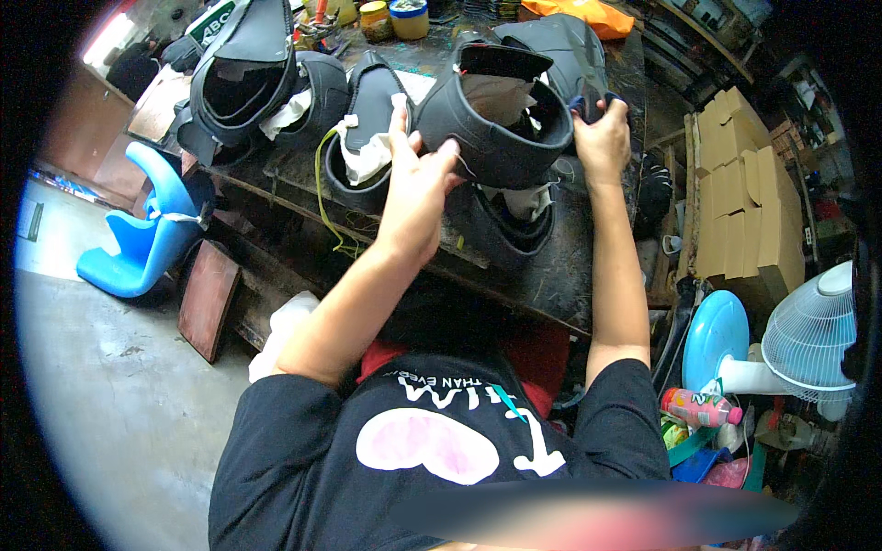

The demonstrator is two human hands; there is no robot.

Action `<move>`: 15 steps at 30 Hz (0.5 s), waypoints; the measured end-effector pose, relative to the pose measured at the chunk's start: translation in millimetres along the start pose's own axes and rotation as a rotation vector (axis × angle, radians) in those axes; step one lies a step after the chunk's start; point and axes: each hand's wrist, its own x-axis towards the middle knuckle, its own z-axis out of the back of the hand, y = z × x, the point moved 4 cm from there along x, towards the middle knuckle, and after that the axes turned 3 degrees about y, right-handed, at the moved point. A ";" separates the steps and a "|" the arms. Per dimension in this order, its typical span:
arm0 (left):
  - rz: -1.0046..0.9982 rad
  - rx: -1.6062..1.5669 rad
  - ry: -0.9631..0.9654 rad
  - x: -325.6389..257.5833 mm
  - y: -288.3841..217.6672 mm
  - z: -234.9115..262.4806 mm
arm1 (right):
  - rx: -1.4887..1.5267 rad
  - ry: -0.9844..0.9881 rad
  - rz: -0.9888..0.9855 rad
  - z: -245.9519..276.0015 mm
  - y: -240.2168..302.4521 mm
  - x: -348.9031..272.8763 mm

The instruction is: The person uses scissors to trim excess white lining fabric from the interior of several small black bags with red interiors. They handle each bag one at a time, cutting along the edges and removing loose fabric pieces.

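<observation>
Before me on the dark workbench stands a black boot upper with a wide collar and a raised flap. My left hand is beside its left side, index finger stretched up and thumb apart. A thin pale thread hangs near that thumb. On the right, my right hand is closed around the dark blue handles of scissors, blades pointing away from me. More black boot uppers stand to the left. White lining shows in the one behind my left hand.
Jars and an orange bag lie at the bench's back. Yellow-green cord hangs over the front edge. A blue plastic form stands left on the floor; cardboard boxes, a fan and a pink bottle are right.
</observation>
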 end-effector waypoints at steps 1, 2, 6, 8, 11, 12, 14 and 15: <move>-0.112 0.150 0.014 -4.1 -4.2 -3.9 | -0.027 0.010 0.011 -6.8 2.6 3.4; -0.258 0.285 0.053 -8.7 -8.6 -10.6 | -0.052 0.013 0.024 -13.6 4.3 7.0; -0.641 0.936 0.044 -13.9 -26.5 -24.6 | -0.106 -0.042 0.027 -33.4 -3.2 17.5; -0.692 1.131 0.179 -10.4 -27.2 -33.7 | 0.033 -0.009 -0.145 -36.7 -29.7 29.2; -0.585 1.198 0.202 -1.9 -29.7 -32.1 | 0.350 -0.141 -0.412 -37.9 -83.6 44.0; -0.562 1.162 0.190 1.6 -31.5 -30.5 | 0.548 -0.196 -0.492 -40.3 -103.1 45.0; -0.546 1.053 0.168 9.1 -33.5 -30.3 | 0.855 -0.142 -0.519 -47.9 -133.5 44.1; -0.554 0.982 0.158 13.0 -34.0 -31.4 | 0.964 -0.137 -0.496 -53.0 -141.7 46.0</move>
